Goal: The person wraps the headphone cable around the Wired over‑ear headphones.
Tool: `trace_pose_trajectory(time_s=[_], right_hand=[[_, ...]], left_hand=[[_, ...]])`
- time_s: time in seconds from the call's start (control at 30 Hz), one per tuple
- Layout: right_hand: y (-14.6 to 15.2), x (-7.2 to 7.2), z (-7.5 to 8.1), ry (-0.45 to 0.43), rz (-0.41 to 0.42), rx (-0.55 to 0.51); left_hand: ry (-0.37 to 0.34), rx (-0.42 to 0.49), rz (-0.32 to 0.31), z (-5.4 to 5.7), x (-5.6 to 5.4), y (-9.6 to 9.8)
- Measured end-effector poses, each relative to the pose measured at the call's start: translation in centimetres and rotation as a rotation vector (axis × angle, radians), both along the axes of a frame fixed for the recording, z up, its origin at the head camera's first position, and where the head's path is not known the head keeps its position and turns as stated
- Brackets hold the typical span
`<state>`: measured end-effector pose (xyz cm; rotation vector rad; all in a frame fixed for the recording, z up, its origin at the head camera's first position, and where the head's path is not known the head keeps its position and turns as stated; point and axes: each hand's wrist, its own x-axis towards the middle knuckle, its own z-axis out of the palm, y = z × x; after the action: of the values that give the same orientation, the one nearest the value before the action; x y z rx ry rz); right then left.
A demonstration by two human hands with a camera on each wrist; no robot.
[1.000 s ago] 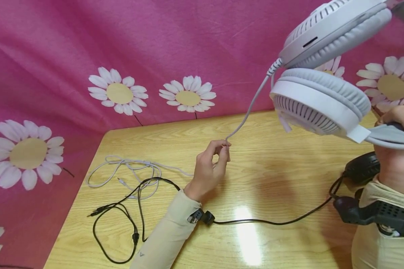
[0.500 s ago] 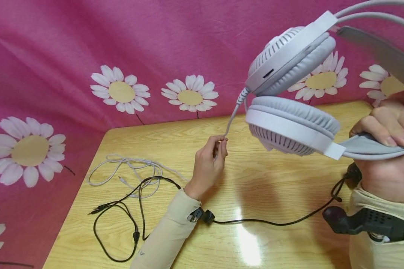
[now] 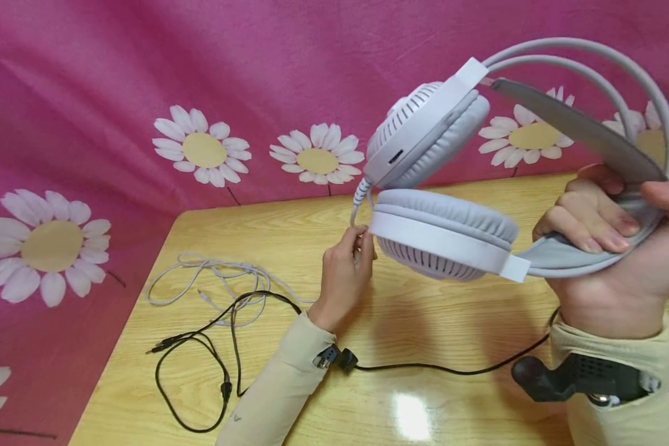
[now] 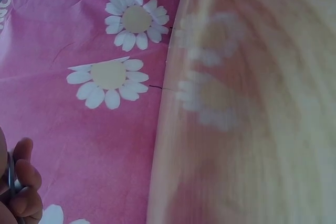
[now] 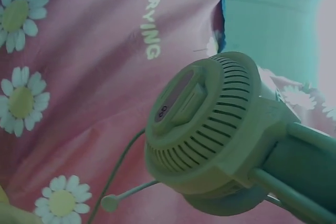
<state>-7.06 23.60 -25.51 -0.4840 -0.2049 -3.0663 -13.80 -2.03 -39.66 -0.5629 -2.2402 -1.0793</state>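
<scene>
A white headset (image 3: 443, 244) hangs tilted above the table, ear cups toward the left. My right hand (image 3: 607, 248) grips its padded headband, fingers curled round the strap. Close to the upper ear cup, my left hand (image 3: 347, 269) pinches the headset's grey-white cable (image 3: 354, 214). In the left wrist view the fingers (image 4: 29, 174) hold a thin grey cord at the left edge. The right wrist view shows a slotted ear cup (image 5: 210, 124) and a thin boom with a round tip (image 5: 109, 203). The rest of the pale cable (image 3: 173, 300) lies in loose loops on the table.
A black cable (image 3: 424, 367) runs across the wooden table (image 3: 290, 409), passing under the left forearm. Its plugs (image 3: 167, 342) lie at the left. Dark parts show at the right edge behind the right arm. A pink daisy-printed cloth (image 3: 256, 62) stands behind the table.
My right hand has brought the white headset left and down, its ear cups now close to my left hand. The left hand stays almost in place, still pinching the cable.
</scene>
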Motion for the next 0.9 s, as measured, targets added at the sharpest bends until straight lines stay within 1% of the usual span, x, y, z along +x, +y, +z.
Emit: trace_pose_trajectory(time_s=[0.13,0.23,0.37,0.47,0.53,0.57,0.63,0.77,0.87,0.9], right_hand=[[-0.8,-0.2,-0.1,0.028,-0.016,0.064],[-1.3,-0.3,-0.1,0.021,-0.012,0.071],[-1.6,-0.4,-0.2,0.007,0.011,0.042],[-1.7,-0.5,-0.3,-0.002,0.019,0.028],[-1.6,-0.6,-0.4,0.007,-0.008,0.044],[-1.6,-0.6,-0.4,0.002,-0.006,0.042],[-1.6,-0.7,-0.4,0.001,-0.032,0.052],[-1.2,-0.8,-0.4,-0.044,0.008,0.004],[-0.8,-1.1,-0.3,-0.065,0.007,-0.023],[-0.7,-1.1,-0.3,-0.065,-0.009,-0.026]], left_hand=[[0.006,-0.032,-0.005,-0.2,0.4,0.2],[-0.003,-0.059,-0.031,-0.4,0.6,0.7],[-0.017,-0.094,-0.083,-0.6,0.6,1.5],[0.013,-0.114,-0.110,-0.7,0.6,2.3],[0.044,-0.116,-0.131,-0.6,0.5,2.8],[0.057,-0.117,-0.140,-0.6,0.4,3.1],[0.075,-0.106,-0.165,-0.5,0.3,3.7],[0.066,-0.075,-0.220,-0.1,0.0,5.1],[0.072,-0.104,-0.224,0.3,-0.1,6.3],[0.077,-0.120,-0.221,0.5,-0.1,6.8]])
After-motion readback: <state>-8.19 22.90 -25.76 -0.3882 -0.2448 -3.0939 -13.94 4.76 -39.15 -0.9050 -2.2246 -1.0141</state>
